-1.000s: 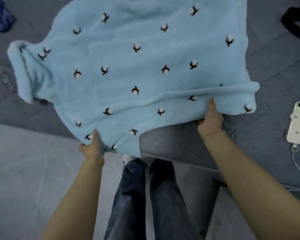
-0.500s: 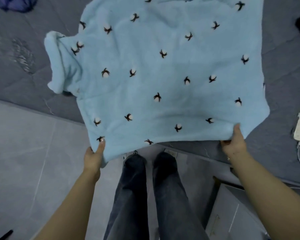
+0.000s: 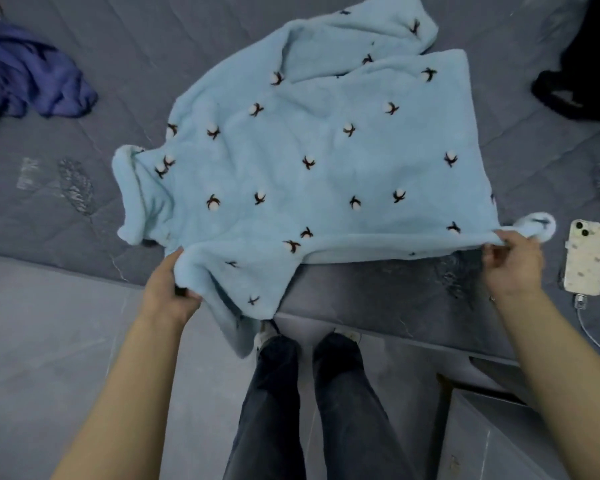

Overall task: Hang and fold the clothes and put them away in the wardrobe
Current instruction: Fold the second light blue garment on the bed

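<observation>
A light blue fleece top (image 3: 312, 174) with small cotton-flower marks lies spread on the grey bed (image 3: 153, 46) in the middle of the frame. Its near edge hangs over the side of the bed at lower centre. The left hand (image 3: 168, 292) is closed on the lower left corner of the top. The right hand (image 3: 511, 263) pinches the lower right corner. A phone (image 3: 585, 260) lies just right of that hand. A dark blue garment (image 3: 32, 77) lies at upper left.

Black garment (image 3: 582, 81) cut off at right edge; navy cloth (image 3: 25, 77) cropped at left; phone cable (image 3: 596, 341) leaving frame.
</observation>
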The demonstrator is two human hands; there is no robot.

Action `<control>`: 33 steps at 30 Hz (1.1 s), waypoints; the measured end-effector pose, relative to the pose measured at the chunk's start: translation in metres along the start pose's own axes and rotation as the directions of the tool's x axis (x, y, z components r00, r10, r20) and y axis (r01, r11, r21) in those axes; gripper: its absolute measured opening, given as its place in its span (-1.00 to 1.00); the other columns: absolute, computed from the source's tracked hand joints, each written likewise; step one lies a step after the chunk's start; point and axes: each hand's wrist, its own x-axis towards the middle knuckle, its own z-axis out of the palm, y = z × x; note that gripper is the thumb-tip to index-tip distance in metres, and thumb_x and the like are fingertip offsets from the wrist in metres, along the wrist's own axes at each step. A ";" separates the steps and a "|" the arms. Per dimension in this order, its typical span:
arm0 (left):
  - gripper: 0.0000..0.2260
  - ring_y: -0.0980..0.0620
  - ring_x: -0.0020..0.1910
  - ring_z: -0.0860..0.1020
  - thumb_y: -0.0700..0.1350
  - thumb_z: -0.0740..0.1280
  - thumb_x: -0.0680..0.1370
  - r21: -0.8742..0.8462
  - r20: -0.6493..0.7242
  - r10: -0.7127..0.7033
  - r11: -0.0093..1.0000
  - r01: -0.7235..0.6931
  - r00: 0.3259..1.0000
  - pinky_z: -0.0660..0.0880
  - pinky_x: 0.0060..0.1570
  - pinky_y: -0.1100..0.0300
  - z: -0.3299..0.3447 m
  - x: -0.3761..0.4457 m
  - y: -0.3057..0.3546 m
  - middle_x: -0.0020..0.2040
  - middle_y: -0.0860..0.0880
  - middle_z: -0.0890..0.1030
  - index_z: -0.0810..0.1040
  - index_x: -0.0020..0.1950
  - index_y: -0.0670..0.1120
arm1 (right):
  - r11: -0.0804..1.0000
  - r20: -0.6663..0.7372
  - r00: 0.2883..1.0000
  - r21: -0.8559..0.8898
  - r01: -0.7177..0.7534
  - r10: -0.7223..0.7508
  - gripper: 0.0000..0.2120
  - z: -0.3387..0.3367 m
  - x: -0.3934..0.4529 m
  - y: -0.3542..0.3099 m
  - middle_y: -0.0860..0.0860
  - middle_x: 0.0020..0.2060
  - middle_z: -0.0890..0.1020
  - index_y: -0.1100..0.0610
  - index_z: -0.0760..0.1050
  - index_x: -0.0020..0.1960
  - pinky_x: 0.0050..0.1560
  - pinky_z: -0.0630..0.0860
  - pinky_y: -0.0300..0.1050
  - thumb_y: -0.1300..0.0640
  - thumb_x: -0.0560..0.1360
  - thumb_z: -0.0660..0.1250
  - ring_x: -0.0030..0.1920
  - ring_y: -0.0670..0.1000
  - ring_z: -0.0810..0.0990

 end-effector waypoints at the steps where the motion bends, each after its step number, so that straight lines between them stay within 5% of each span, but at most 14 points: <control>1: -0.80 0.00 -0.16 0.69 -0.21 0.31 0.52 -0.063 0.001 -0.020 0.998 0.020 1.000 0.63 -0.22 0.16 0.014 0.000 0.007 -0.09 -0.12 0.71 0.60 0.12 -0.17 | 0.998 0.014 0.999 -0.043 0.041 -0.041 -0.69 0.015 0.004 -0.006 -0.03 -0.13 0.51 0.07 0.30 0.17 -0.33 0.49 -0.36 0.37 0.53 0.23 -0.26 -0.13 0.55; 3: -0.93 0.03 -0.51 0.60 -0.29 0.28 0.49 -0.166 -0.025 -0.028 0.986 0.024 0.999 0.53 -0.49 0.25 0.039 0.010 0.020 -0.42 -0.10 0.63 0.56 -0.14 -0.21 | 0.995 0.081 0.995 -0.083 0.061 -0.055 -0.70 0.043 0.017 -0.013 0.02 -0.16 0.51 0.12 0.28 0.17 -0.33 0.51 -0.33 0.39 0.54 0.24 -0.26 -0.08 0.53; 5: -0.74 0.05 -0.60 0.53 -0.23 0.19 0.63 -0.220 -0.072 0.038 0.974 -0.053 0.997 0.49 -0.55 0.28 0.055 0.031 0.028 -0.52 -0.07 0.56 0.51 -0.24 -0.21 | 0.991 0.113 0.994 -0.132 0.020 -0.005 -0.74 0.068 0.034 -0.013 0.07 -0.16 0.53 0.17 0.33 0.17 -0.31 0.56 -0.30 0.39 0.55 0.24 -0.23 -0.06 0.53; 10: -0.76 0.08 -0.12 0.58 -0.05 0.28 0.63 0.107 -0.118 0.235 0.969 -0.223 0.965 0.55 -0.01 0.28 0.066 0.084 0.015 -0.07 0.00 0.61 0.56 0.20 -0.16 | 0.960 0.232 0.968 -0.279 -0.023 0.090 -0.67 0.089 0.064 0.009 0.13 0.16 0.54 0.08 0.35 0.33 0.14 0.52 -0.26 0.32 0.60 0.17 0.17 0.00 0.54; 12: -0.52 0.05 0.05 0.53 0.05 0.38 0.56 0.367 -0.291 0.362 0.897 -0.246 0.886 0.48 0.16 0.20 0.066 0.094 -0.001 0.04 0.04 0.56 0.41 0.41 -0.11 | 0.866 0.321 0.946 -0.464 0.188 -0.034 -0.63 0.083 0.060 0.021 0.06 0.10 0.54 0.04 0.31 0.36 0.16 0.49 -0.27 0.31 0.60 0.17 0.13 -0.02 0.49; 14: -0.34 -0.05 0.28 0.41 0.04 0.45 0.49 0.635 -0.394 0.669 0.694 -0.340 0.630 0.32 0.34 0.10 0.070 0.090 -0.024 0.28 -0.02 0.45 0.25 0.48 -0.13 | 0.493 0.544 0.807 -0.651 0.578 -0.229 -0.58 0.069 0.053 0.032 0.07 0.37 0.41 0.18 0.29 0.46 0.39 0.31 -0.18 0.29 0.62 0.19 0.36 -0.01 0.36; 15: -0.30 -0.13 0.40 0.32 0.01 0.46 0.47 0.739 -0.297 0.824 0.519 -0.429 0.483 0.22 0.42 0.05 0.074 0.085 -0.040 0.40 -0.11 0.35 0.22 0.49 -0.18 | 0.264 0.693 0.672 -0.619 0.740 -0.260 -0.56 0.062 0.050 0.038 0.10 0.46 0.29 0.24 0.27 0.48 0.48 0.19 -0.15 0.29 0.62 0.20 0.46 0.01 0.25; 17: -0.32 -0.18 0.50 0.17 -0.02 0.43 0.50 0.802 0.170 0.928 0.067 -0.594 0.333 0.09 0.48 0.02 0.086 0.075 -0.080 0.49 -0.22 0.22 0.22 0.50 -0.22 | -0.075 0.876 0.442 -0.462 0.884 -0.193 -0.56 0.053 0.047 0.048 0.13 0.52 0.19 0.28 0.27 0.48 0.53 0.08 -0.04 0.29 0.62 0.21 0.53 0.10 0.15; 19: -0.45 -0.09 0.54 0.12 0.01 0.35 0.57 0.649 0.682 0.668 -0.365 -0.667 0.298 0.03 0.48 0.01 0.098 0.076 -0.118 0.54 -0.16 0.18 0.29 0.50 -0.10 | -0.253 0.951 0.303 -0.308 0.917 -0.059 -0.55 0.052 0.044 0.060 0.17 0.53 0.18 0.28 0.26 0.49 0.53 0.09 0.12 0.26 0.63 0.20 0.53 0.18 0.15; 21: -0.52 -0.08 0.56 0.07 0.03 0.26 0.62 0.395 0.918 0.263 -0.656 -0.644 0.296 -0.01 0.50 -0.12 0.113 0.091 -0.139 0.58 -0.13 0.13 0.28 0.53 0.00 | -0.322 0.962 0.269 -0.237 0.917 0.057 -0.54 0.058 0.048 0.071 0.14 0.54 0.16 0.21 0.21 0.53 0.53 0.06 0.15 0.19 0.65 0.16 0.54 0.15 0.12; 23: -0.51 -0.09 0.58 -0.06 0.11 0.12 0.66 0.312 0.909 0.077 -0.777 -0.546 0.410 -0.10 0.50 -0.20 0.124 0.117 -0.146 0.61 -0.10 -0.02 0.12 0.58 0.10 | -0.419 0.954 0.264 -0.183 0.889 0.142 -0.53 0.063 0.063 0.073 0.08 0.56 0.13 0.14 0.15 0.56 0.54 -0.01 0.10 0.11 0.67 0.10 0.56 0.09 0.08; 25: -0.47 -0.06 0.57 -0.23 0.24 -0.06 0.64 0.338 0.854 0.076 -0.832 -0.439 0.514 -0.26 0.50 -0.16 0.126 0.144 -0.144 0.60 -0.04 -0.22 -0.10 0.58 0.19 | -0.529 0.933 0.290 -0.141 0.837 0.211 -0.51 0.061 0.089 0.063 0.03 0.57 0.05 0.06 0.05 0.58 0.55 -0.08 0.09 0.01 0.68 0.03 0.57 0.04 0.00; 30: -0.46 -0.01 0.54 -0.35 0.31 -0.18 0.61 0.317 0.854 0.077 -0.860 -0.399 0.514 -0.44 0.44 -0.05 0.121 0.177 -0.144 0.57 0.01 -0.33 -0.24 0.56 0.24 | -0.635 0.888 0.409 -0.193 0.748 0.212 -0.41 0.046 0.153 0.014 0.03 0.59 -0.01 0.06 -0.09 0.60 0.55 -0.12 0.09 -0.16 0.64 -0.22 0.58 0.04 -0.05; 33: -0.46 0.01 0.49 -0.44 0.34 -0.24 0.58 0.345 0.812 0.050 -0.845 -0.409 0.582 -0.52 0.39 -0.03 0.128 0.171 -0.141 0.53 0.03 -0.41 -0.34 0.52 0.26 | -0.670 0.866 0.477 -0.266 0.693 0.149 -0.39 0.040 0.161 0.006 -0.03 0.58 -0.12 0.03 -0.16 0.60 0.54 -0.18 0.11 -0.21 0.62 -0.24 0.58 0.03 -0.14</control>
